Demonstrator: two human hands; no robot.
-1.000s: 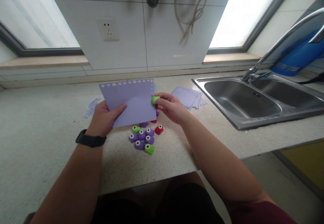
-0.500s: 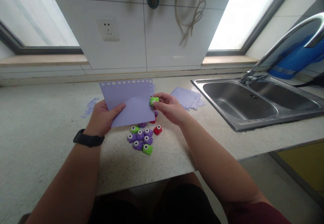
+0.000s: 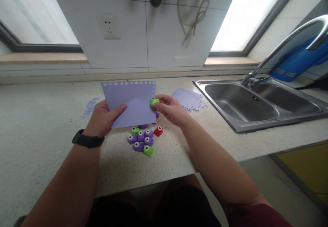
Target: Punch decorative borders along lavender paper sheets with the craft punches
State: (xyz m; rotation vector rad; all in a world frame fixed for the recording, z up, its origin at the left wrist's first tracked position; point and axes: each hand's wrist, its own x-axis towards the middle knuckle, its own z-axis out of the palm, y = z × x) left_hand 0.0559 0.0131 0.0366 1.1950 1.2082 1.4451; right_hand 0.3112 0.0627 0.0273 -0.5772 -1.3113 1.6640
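A sheet of purple paper [image 3: 133, 102] is pinched at its lower left by my left hand [image 3: 106, 117], thumb on top. Small shaped holes run along its top edge and down the upper right edge. My right hand [image 3: 170, 109] grips a green craft punch [image 3: 154, 102] at the sheet's right edge; whether its lever is pressed down I cannot tell. Below the paper several purple punches [image 3: 140, 136] lie clustered on the counter, with a green punch [image 3: 148, 150] in front and a red punch [image 3: 158, 131] to the right. The sheet partly hides others.
A stack of punched purple sheets [image 3: 188, 98] lies right of my right hand, beside the steel sink [image 3: 238, 100] with its tap [image 3: 279, 45]. Purple paper scraps [image 3: 89, 108] are scattered to the left. A tiled wall with a socket [image 3: 109, 27] stands behind the counter.
Both hands keep their holds on the paper and the green punch. The whole view has shifted slightly; the punch stays at the sheet's right edge.
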